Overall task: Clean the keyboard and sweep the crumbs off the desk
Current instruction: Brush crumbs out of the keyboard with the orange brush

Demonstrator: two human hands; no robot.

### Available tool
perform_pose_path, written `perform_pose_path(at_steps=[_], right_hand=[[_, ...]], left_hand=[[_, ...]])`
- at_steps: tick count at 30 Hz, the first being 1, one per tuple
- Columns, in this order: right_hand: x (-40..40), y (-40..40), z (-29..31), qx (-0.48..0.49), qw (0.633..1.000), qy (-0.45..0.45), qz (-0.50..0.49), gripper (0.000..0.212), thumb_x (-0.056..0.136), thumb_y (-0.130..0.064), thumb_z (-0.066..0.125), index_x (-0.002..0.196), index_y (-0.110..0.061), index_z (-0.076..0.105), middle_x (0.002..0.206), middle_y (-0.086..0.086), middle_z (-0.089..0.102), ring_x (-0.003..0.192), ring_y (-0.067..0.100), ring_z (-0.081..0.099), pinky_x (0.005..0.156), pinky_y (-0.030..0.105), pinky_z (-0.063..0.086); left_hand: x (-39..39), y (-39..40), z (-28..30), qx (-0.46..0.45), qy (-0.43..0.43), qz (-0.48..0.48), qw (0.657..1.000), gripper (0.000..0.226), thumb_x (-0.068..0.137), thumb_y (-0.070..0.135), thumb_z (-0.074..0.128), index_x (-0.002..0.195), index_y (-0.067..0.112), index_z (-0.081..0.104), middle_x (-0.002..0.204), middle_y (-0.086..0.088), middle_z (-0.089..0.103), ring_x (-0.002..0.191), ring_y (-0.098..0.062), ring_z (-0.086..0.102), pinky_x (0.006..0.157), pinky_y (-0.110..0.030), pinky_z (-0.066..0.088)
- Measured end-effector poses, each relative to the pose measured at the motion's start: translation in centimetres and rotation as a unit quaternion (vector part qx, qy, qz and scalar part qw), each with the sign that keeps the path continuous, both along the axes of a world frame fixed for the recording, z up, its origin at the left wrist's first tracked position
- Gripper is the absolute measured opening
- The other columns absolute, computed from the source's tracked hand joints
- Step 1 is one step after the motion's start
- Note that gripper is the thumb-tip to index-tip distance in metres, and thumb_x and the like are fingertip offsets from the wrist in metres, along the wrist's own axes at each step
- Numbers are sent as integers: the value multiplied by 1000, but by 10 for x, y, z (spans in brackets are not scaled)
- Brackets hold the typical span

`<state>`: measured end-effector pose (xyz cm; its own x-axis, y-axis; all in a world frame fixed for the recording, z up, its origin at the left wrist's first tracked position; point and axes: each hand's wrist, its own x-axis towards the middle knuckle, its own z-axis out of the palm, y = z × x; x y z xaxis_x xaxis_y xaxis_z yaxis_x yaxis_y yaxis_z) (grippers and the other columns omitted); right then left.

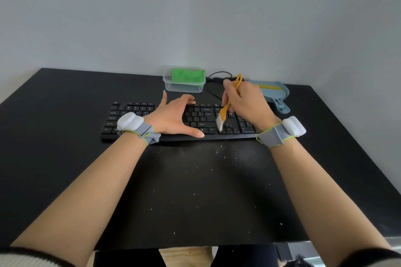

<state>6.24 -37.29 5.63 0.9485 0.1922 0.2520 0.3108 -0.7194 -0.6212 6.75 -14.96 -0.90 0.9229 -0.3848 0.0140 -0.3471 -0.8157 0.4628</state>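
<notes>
Right hand (245, 99) fingers (227, 91) closed around orange brush (227, 105), white bristles touching keys at right part of black keyboard (130, 117). Left hand (173, 118) spread wide, holding nothing, resting flat on keyboard centre. Pale crumbs (217, 154) scattered on black tabletop (54, 136) in front of keyboard. Behind: clear container (173, 88) with green cloth (187, 76), blue dustpan (280, 95) beside it.
</notes>
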Motion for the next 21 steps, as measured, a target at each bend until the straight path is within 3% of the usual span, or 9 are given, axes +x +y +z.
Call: perform_pose_path(at_steps=[3,6,8,11,14,17,21], right_hand=[[-1,-7,4,-17,999,44,9,60,104,-35,39,56,-15,68,39,-4,55,39,4,52,53,18,43],[6,-15,6,53,997,-11,-47,56,104,-37,40,60,-17,68,45,-2,59,42,4,54,56,19,46],[13,-19,5,91,992,-47,-67,49,104,-42,42,70,-18,67,57,0,66,51,7,60,65,30,55],[18,-19,-3,68,995,-27,-61,42,102,-46,45,79,-18,66,66,-1,70,66,15,68,76,45,59],[16,-18,-6,17,999,11,-45,51,104,-45,41,71,-17,67,56,-3,65,54,5,62,69,34,56],[13,-20,3,-20,998,23,-54,64,105,-39,35,55,-16,67,39,-5,54,42,3,53,58,20,44],[13,-22,3,37,997,-11,-63,60,106,-40,37,61,-15,68,48,-2,60,43,3,55,54,13,45]], left_hand=[[0,1,0,-1,4,0,1000,117,61,78,71,149,20,21,153,9,40,143,-12,33,116,-54,-20],[0,2,1,-1,8,0,1000,117,61,78,71,149,19,21,153,8,40,144,-13,32,116,-54,-21],[0,3,1,-1,9,1,1000,117,61,78,72,149,19,21,153,8,39,144,-13,32,116,-54,-21],[0,4,2,0,10,2,1000,117,61,77,72,149,19,21,153,8,39,144,-13,32,116,-54,-21],[-1,3,2,-1,9,2,1000,117,61,77,72,149,19,22,153,8,39,143,-13,32,116,-54,-21],[-1,3,1,-2,6,2,1000,117,61,77,72,149,18,21,153,8,39,143,-12,33,117,-54,-20],[0,4,1,-4,8,3,1000,117,60,77,72,149,19,22,153,8,40,143,-12,32,117,-54,-20]])
